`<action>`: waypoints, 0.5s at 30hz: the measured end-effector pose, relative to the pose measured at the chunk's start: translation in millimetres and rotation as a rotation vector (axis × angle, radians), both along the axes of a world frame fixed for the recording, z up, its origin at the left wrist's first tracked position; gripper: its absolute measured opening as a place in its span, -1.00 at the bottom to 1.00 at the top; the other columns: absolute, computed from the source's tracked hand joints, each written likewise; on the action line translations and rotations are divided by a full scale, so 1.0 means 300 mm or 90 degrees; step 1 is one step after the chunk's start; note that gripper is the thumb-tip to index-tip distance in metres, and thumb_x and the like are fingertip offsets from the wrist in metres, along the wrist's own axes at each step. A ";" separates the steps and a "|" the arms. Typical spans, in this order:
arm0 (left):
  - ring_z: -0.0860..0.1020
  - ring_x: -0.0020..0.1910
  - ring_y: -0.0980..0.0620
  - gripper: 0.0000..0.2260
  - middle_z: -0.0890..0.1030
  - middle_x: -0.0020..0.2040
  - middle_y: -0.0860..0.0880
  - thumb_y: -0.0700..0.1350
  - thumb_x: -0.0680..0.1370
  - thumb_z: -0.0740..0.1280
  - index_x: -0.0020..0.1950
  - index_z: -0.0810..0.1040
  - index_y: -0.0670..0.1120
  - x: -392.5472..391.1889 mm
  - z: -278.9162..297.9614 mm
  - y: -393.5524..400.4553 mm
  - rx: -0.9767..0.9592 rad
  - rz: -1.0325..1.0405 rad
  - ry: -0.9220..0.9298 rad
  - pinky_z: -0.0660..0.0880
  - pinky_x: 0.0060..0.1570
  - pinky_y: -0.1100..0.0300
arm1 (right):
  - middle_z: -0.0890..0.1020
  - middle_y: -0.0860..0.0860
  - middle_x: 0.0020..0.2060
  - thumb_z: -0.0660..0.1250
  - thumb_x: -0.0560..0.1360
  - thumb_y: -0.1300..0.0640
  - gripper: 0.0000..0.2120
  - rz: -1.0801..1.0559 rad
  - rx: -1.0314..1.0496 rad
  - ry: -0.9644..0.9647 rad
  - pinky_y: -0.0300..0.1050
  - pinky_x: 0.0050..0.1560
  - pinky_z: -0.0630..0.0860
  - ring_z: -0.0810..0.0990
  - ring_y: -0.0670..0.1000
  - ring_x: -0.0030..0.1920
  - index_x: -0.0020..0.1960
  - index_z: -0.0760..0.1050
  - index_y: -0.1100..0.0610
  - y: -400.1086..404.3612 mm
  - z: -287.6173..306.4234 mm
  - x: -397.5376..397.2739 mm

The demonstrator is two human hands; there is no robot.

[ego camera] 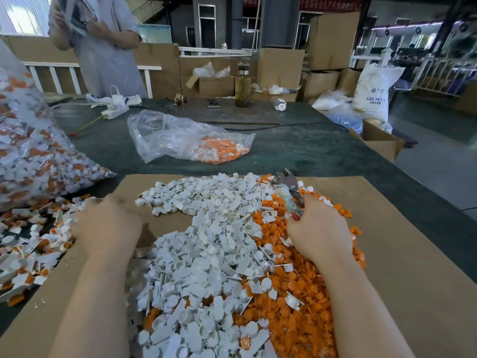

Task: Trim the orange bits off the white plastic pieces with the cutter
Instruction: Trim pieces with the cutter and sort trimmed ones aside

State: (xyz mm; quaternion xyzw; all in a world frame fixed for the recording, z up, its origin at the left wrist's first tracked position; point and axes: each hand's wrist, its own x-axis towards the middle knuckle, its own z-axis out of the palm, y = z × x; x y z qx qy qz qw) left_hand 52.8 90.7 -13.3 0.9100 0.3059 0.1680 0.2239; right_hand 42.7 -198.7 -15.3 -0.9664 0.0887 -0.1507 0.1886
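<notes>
A big heap of white plastic pieces (206,241) lies on a cardboard sheet (413,267), with a heap of orange bits (296,293) along its right side. My right hand (320,231) grips the cutter (287,188) by its handles, metal jaws pointing away over the orange heap. My left hand (108,223) is blurred and reaches down into the pile of untrimmed white-and-orange pieces (25,254) at the left edge of the cardboard. Whether its fingers hold a piece is hidden.
A large full bag of untrimmed pieces (33,156) stands at left. A nearly empty clear bag (185,138) lies on the green table cover (309,148) beyond. A person (103,42) stands at the far side. A bottle (242,85), phone and power strip sit farther back.
</notes>
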 end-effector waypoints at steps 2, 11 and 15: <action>0.54 0.12 -0.24 -0.72 0.55 0.23 -0.22 -0.06 0.56 0.33 0.25 0.61 -0.07 0.017 -0.005 -0.042 -0.046 -0.109 -0.021 0.50 0.11 -0.07 | 0.30 -0.12 -0.40 0.27 0.52 0.07 -0.89 -0.055 -0.015 -0.008 -0.23 -0.50 0.11 0.23 -0.15 -0.43 -0.03 0.33 0.02 0.007 0.013 -0.017; 0.57 0.03 -0.09 -0.80 0.62 0.11 -0.06 -0.04 0.64 0.25 0.23 0.51 -0.05 0.048 -0.056 -0.175 -0.097 -0.361 0.104 0.49 0.02 0.08 | 0.32 -0.04 -0.38 0.30 0.49 0.11 -0.81 -0.075 -0.006 0.127 -0.16 -0.42 0.22 0.25 -0.08 -0.42 -0.13 0.28 0.08 0.004 -0.005 -0.011; 0.59 -0.06 0.07 -0.88 0.63 -0.01 0.12 -0.10 0.59 0.34 0.11 0.56 0.08 0.049 -0.057 -0.174 -0.161 -0.379 0.056 0.47 -0.10 0.20 | 0.40 -0.06 -0.31 0.32 0.47 0.07 -0.84 -0.053 -0.011 0.161 -0.12 -0.34 0.32 0.40 -0.03 -0.32 -0.05 0.34 0.05 0.000 -0.021 0.010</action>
